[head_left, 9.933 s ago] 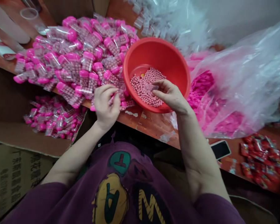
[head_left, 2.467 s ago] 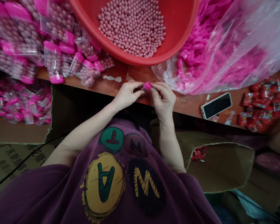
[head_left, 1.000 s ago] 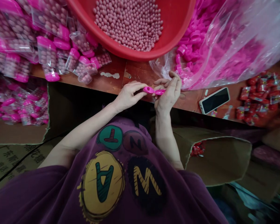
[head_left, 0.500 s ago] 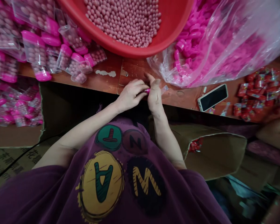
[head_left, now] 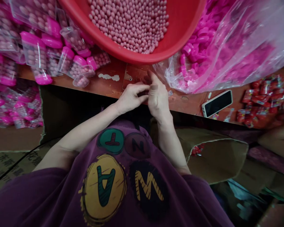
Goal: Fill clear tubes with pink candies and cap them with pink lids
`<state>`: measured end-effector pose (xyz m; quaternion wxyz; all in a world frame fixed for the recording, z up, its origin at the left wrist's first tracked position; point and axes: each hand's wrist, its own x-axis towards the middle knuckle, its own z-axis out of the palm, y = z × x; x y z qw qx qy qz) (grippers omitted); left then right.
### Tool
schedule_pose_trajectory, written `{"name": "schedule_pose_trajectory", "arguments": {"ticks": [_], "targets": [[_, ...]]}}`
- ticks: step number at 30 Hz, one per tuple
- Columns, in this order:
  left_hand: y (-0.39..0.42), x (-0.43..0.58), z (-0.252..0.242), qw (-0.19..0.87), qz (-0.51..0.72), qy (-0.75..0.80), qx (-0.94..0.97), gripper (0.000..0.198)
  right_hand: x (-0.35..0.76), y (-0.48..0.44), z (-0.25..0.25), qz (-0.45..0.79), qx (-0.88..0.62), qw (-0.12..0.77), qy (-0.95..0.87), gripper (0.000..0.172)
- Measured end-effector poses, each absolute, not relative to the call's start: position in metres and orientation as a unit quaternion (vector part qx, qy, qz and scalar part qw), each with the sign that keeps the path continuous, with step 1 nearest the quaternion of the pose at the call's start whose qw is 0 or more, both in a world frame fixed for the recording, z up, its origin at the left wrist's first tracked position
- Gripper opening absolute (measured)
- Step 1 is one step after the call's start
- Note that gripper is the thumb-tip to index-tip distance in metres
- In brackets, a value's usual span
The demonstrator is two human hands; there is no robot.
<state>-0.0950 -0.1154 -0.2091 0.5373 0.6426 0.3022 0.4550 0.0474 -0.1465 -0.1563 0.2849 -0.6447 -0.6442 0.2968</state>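
Observation:
My left hand (head_left: 132, 97) is at the front edge of the table, thumb and forefinger closed towards my right hand. My right hand (head_left: 158, 99) meets these fingertips, turned with its back towards me and its fingers bent in. Whatever lies between the two hands is covered by the right hand. Behind them stands a red basin (head_left: 132, 58) with many pink candy balls (head_left: 132, 28). A clear plastic bag (head_left: 241, 60) of bright pink plastic caps (head_left: 201, 37) slumps on its right.
Pink-capped clear bottles (head_left: 34, 50) of balls pile up at left, with more in a box below. To the right lie a phone (head_left: 217, 103) and small red packets (head_left: 262, 97). Another person's arm (head_left: 276, 142) shows at the right edge. An open cardboard box (head_left: 220, 160) stands below the table.
My right hand has rolled over and closed further against my left fingertips. A small pink piece that showed between the hands is now hidden. The view has shifted slightly.

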Motion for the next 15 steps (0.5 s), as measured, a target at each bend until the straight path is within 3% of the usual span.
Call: {"name": "schedule_pose_trajectory", "arguments": {"ticks": [4,7,15], "targets": [[-0.12,-0.107,-0.21,0.546,0.468,0.343,0.604,0.025,0.024,-0.136,-0.151,0.18,-0.646,0.123,-0.732,0.085],[-0.123,-0.115,-0.21,0.561,0.476,0.344,0.584,0.029,0.008,-0.133,-0.152,0.132,-0.65,0.053,-0.747,0.08],[-0.122,-0.119,-0.213,0.579,0.477,0.343,0.565,0.04,0.002,-0.137,-0.153,0.081,-0.646,0.065,-0.756,0.073]]}}
